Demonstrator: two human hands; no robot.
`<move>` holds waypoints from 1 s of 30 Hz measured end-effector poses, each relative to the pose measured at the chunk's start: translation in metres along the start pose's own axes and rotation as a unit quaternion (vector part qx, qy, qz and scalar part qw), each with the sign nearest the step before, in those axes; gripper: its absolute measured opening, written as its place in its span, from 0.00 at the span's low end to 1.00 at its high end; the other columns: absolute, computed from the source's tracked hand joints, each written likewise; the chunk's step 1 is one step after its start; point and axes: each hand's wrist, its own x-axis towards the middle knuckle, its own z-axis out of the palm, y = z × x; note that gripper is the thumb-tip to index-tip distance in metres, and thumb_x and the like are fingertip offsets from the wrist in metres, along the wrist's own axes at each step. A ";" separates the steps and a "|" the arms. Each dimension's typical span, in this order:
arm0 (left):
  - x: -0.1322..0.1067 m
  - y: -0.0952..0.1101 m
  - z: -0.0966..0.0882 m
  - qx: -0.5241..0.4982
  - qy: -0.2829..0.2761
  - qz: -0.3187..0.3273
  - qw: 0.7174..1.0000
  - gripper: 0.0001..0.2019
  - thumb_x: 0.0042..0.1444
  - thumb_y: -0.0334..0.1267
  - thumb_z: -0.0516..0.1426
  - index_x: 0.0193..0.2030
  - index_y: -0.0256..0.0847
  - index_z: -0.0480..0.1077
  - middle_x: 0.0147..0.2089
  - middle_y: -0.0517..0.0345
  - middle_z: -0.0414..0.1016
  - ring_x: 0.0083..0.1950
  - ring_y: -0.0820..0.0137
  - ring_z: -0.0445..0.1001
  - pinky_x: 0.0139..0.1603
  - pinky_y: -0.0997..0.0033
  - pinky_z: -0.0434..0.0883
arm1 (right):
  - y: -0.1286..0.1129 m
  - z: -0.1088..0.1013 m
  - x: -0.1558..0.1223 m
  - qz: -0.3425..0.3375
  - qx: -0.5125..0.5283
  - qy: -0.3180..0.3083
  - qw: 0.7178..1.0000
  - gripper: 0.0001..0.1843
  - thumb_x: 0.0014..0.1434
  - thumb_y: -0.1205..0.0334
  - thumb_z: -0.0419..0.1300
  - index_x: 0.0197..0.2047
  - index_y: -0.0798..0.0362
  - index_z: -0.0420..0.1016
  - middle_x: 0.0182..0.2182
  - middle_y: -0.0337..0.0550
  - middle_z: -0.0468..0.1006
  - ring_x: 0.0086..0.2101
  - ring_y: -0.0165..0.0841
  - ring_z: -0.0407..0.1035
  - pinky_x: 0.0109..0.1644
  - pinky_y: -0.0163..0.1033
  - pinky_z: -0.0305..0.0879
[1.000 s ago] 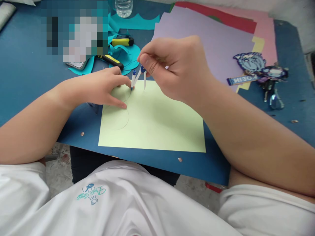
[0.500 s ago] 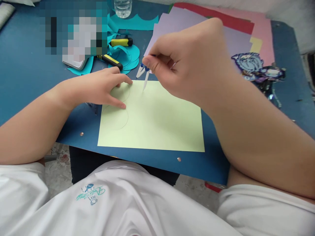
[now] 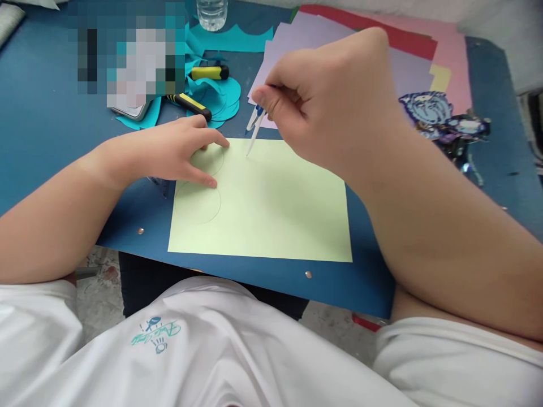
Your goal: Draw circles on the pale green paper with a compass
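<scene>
A sheet of pale green paper (image 3: pixel 271 220) lies near the table's front edge, with two pencilled circles on its left side, the upper one partly under my fingers. My left hand (image 3: pixel 186 148) rests on the sheet's upper left, fingers spread and pressing it down. Between the thumb and fingers of my right hand (image 3: pixel 314 107) is the top of a white and blue drawing compass (image 3: pixel 254 134). One leg's tip touches the paper near its upper edge; the other leg points behind it, close to that edge. My fingers hide the compass's top.
Behind lie two yellow-black cutters (image 3: pixel 210 73), turquoise paper pieces (image 3: pixel 227 102) and a clear container (image 3: pixel 212 14). Coloured sheets (image 3: pixel 288 51) are stacked at the back right, beside a shiny sequined item (image 3: pixel 445 116). Part of the upper left is pixelated.
My right hand has twisted slightly, and the compass's rear leg has swung to the right while the front tip stays at the same spot. My left hand has stayed still.
</scene>
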 end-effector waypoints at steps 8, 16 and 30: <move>0.000 0.002 -0.001 0.000 -0.004 0.001 1.000 0.52 0.59 0.81 0.68 0.84 0.57 0.74 0.65 0.46 0.80 0.65 0.43 0.77 0.64 0.52 0.72 | 0.004 0.004 0.000 0.021 -0.017 -0.020 0.999 0.21 0.86 0.46 0.53 0.44 0.46 0.77 0.35 0.50 0.86 0.35 0.49 0.79 0.43 0.53 0.61; 0.001 -0.001 0.000 -0.005 -0.007 -0.006 1.000 0.55 0.56 0.84 0.68 0.85 0.60 0.75 0.64 0.48 0.80 0.65 0.42 0.77 0.65 0.49 0.72 | 0.008 0.007 -0.001 0.017 -0.004 -0.013 1.000 0.20 0.87 0.47 0.54 0.45 0.45 0.78 0.36 0.47 0.88 0.37 0.50 0.84 0.44 0.53 0.65; 0.001 -0.003 0.003 -0.018 0.012 -0.002 1.000 0.55 0.54 0.86 0.67 0.84 0.63 0.76 0.63 0.47 0.80 0.70 0.38 0.75 0.70 0.45 0.72 | 0.006 0.001 0.000 0.008 -0.019 -0.019 1.000 0.21 0.87 0.47 0.52 0.47 0.46 0.80 0.37 0.48 0.89 0.37 0.51 0.84 0.42 0.54 0.65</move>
